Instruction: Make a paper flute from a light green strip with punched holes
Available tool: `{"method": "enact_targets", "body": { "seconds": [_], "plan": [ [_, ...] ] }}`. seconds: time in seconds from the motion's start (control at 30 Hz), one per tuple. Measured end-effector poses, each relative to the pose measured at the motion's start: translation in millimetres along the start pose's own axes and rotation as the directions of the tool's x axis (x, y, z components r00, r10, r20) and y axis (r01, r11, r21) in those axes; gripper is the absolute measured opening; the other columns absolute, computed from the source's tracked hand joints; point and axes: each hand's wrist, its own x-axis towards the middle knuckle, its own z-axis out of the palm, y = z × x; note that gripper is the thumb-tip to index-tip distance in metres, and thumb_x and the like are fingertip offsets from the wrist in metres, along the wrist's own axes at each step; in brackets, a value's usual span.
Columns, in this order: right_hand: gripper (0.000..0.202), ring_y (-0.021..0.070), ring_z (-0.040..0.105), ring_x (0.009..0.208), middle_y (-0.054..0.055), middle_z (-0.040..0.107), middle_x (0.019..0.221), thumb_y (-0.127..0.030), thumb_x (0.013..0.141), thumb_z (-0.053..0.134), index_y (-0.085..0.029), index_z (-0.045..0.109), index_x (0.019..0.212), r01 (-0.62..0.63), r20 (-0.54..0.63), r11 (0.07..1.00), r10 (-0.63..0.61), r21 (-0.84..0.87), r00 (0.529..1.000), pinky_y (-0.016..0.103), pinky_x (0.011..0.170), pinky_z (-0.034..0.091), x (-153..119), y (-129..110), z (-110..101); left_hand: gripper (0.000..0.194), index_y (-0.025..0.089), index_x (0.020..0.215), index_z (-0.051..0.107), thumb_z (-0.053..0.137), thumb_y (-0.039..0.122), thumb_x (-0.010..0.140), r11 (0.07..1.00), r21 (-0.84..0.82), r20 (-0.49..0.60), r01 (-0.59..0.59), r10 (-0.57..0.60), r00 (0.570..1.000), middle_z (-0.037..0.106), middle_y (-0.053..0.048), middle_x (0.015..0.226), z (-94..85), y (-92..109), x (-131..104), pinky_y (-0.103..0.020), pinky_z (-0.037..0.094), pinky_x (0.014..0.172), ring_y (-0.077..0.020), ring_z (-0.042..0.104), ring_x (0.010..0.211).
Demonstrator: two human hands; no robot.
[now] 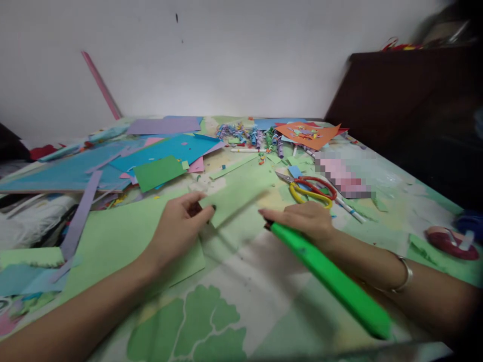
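Paper [241, 192], left of the scissors [314, 187], is pinched in your left hand [180, 222]; your right hand [310, 219] is clamped around the green tool [326, 275], on their near side. Likely lining-up; next needs a steady hold.

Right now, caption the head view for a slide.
Left hand holds a pale-green paper piece; right hand grips a long bright-green tool.

Near the far right corner of our table [279, 306], scraps [310, 132] lie on a sheet [329, 134]; paper rolls [255, 137] sit left of it, scissors [296, 180] before it, beyond our right hand [311, 221].
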Motion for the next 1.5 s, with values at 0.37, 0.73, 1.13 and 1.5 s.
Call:
{"method": "enact_targets", "body": {
  "seconds": [0.37, 0.73, 1.13, 1.5],
  "plan": [
    [0.054, 0.0138, 0.052, 0.062, 0.007, 0.066, 0.077, -0.008, 0.074, 0.049, -0.017, 0.056, 0.127, -0.159, 0.012, 0.867, 0.186, -0.473, 0.982, 0.025, 0.056, 0.032, 17, 30, 13, 0.014, 0.016, 0.086, 0.066, 0.065, 0.024, 0.074, 0.923, -0.375, 0.128, 0.091, -0.046, 0.991, 0.064, -0.001, 0.068, 11.7, -11, -2, -0.020, 0.044, 0.060, -0.0102, 0.056, 0.062],
    [0.026, 0.0053, 0.044, 0.044, 0.001, 0.061, 0.059, -0.038, 0.078, 0.062, -0.013, 0.061, 0.071, -0.471, 0.305, 0.595, 0.363, 0.651, 0.881, 0.017, 0.039, 0.030, 13, -32, 7, 0.008, 0.015, 0.077, 0.063, 0.057, 0.018, 0.073, 0.936, -0.325, 0.391, 0.135, 0.003, 0.920, 0.064, 0.000, 0.067, 26.9, 5, -23, -0.023, 0.048, 0.059, -0.0112, 0.060, 0.058],
    [0.031, 0.0071, 0.049, 0.042, 0.001, 0.059, 0.048, -0.028, 0.082, 0.058, -0.014, 0.059, 0.055, -0.324, 0.094, 0.795, 0.323, 0.513, 0.942, 0.018, 0.040, 0.035, 5, -43, 15, 0.006, 0.016, 0.062, 0.053, 0.049, 0.012, 0.064, 0.973, -0.216, 0.417, 0.084, 0.014, 0.909, 0.056, 0.003, 0.052, 26.6, 7, -24, -0.020, 0.039, 0.048, -0.0091, 0.052, 0.050],
    [0.028, 0.0060, 0.048, 0.039, 0.001, 0.060, 0.049, -0.029, 0.083, 0.058, -0.015, 0.059, 0.059, -0.347, 0.129, 0.746, 0.336, 0.568, 0.933, 0.017, 0.035, 0.034, 5, -43, 16, 0.011, 0.015, 0.071, 0.057, 0.050, 0.010, 0.064, 0.936, -0.331, 0.464, 0.124, 0.047, 0.884, 0.058, 0.003, 0.056, 25.9, 3, -22, -0.021, 0.044, 0.049, -0.0091, 0.054, 0.049]
  ]
}}
